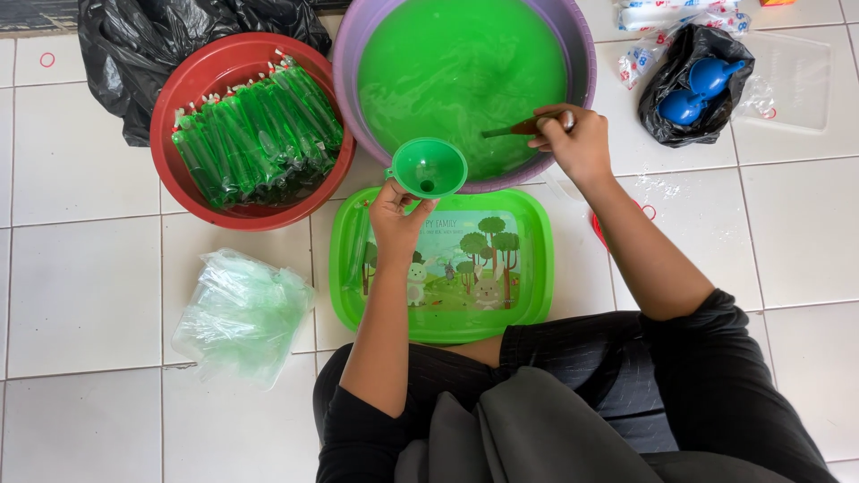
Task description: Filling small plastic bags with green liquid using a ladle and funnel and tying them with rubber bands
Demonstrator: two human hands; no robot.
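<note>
Your left hand (396,215) pinches the green funnel (429,166) — over the tray (537,259), just short of the basin (580,63). Your right hand (577,139) grips the ladle handle (514,128); a tilted funnel could spill liquid.

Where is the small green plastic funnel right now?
In the head view, the small green plastic funnel is at centre, held in the left hand just above the green tray, against the purple basin's near rim.
</note>
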